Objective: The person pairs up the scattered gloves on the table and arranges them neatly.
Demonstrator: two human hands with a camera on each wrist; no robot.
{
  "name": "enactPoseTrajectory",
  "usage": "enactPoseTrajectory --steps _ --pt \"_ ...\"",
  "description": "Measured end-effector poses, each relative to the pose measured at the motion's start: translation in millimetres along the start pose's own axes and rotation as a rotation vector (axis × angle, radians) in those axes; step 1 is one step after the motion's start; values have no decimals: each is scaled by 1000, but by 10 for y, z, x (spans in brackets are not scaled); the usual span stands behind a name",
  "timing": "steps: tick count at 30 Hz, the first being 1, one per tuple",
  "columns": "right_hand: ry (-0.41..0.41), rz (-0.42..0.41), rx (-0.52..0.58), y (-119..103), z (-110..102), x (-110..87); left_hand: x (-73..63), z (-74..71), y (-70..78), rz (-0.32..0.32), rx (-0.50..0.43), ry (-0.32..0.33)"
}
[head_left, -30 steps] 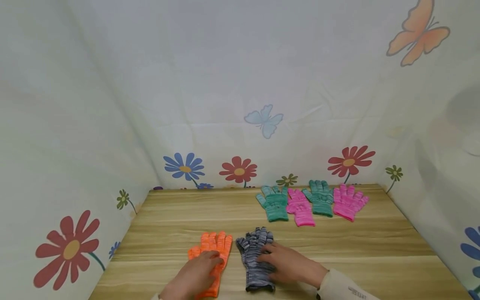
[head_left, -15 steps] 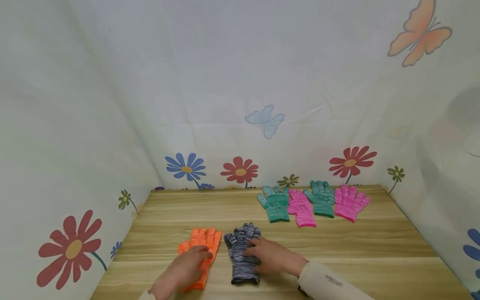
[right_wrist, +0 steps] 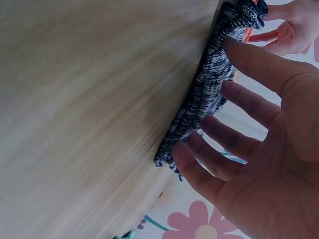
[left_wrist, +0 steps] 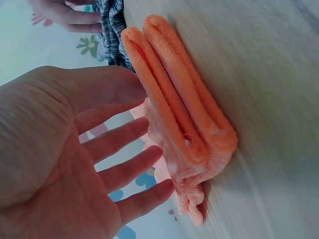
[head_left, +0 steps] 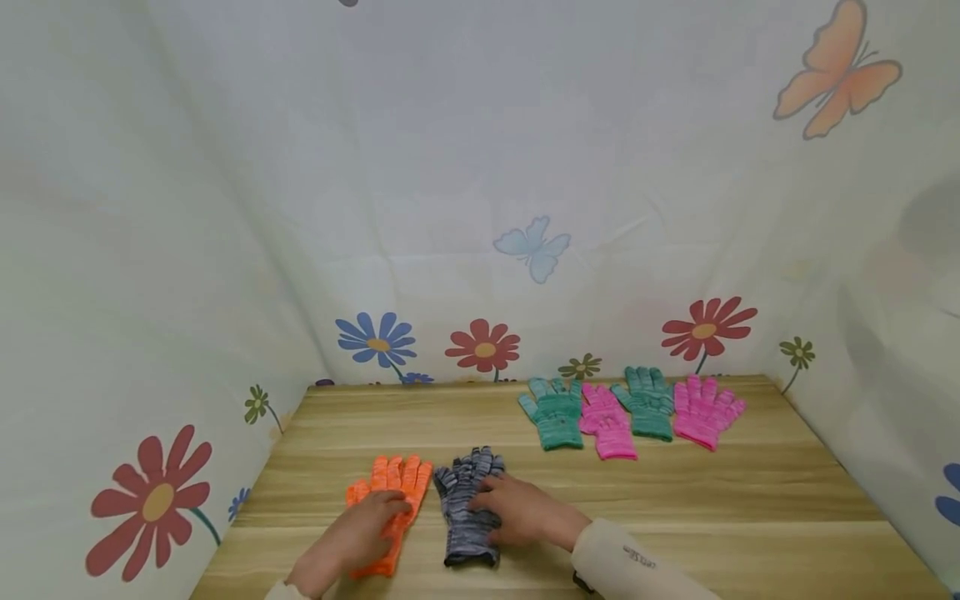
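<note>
An orange knit glove pair (head_left: 416,492) lies flat on the table, fingers pointing away; its two folded cuffs (left_wrist: 185,104) show stacked in the left wrist view. My left hand (head_left: 362,530) rests over its palm with relaxed, spread fingers, the tips touching the knit. Just to the right lies a grey-black marled knit glove pair (head_left: 460,510), nearly side by side with the orange. On its right side sits my right hand (head_left: 525,512), fingers spread and slightly bent, fingertips against the grey knit (right_wrist: 207,87). Neither hand curls round a glove.
Toward the back right lie a green glove (head_left: 558,423), a pink glove (head_left: 611,433), another green glove (head_left: 651,408) and another pink glove (head_left: 703,412) in a row. White flower-printed cloth (head_left: 420,208) encloses the wooden table (head_left: 675,517) at back and sides.
Both hands have slid the orange and grey gloves to the left across the table, the grey moving further so the gap narrows. The green and pink gloves have stayed put; the head view shifted slightly.
</note>
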State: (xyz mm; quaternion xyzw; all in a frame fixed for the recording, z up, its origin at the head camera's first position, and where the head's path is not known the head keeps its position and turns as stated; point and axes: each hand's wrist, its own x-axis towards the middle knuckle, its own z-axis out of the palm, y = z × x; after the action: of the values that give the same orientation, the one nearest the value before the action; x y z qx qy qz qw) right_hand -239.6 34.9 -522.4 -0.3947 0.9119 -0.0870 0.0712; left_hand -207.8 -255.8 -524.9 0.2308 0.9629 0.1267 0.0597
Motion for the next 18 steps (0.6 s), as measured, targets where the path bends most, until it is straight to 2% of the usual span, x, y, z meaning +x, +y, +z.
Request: enactPoseTrajectory --steps 5,10,14,18 --pt "15 1 12 -2 -48 -50 3 -19 89 1 12 57" --pt "58 34 48 46 -183 -179 54 -144 390 -4 8 85" --pt "103 49 53 133 -318 -317 135 -217 609 46 28 111" --pt "137 70 58 227 -414 -476 218 -235 740 80 75 143"
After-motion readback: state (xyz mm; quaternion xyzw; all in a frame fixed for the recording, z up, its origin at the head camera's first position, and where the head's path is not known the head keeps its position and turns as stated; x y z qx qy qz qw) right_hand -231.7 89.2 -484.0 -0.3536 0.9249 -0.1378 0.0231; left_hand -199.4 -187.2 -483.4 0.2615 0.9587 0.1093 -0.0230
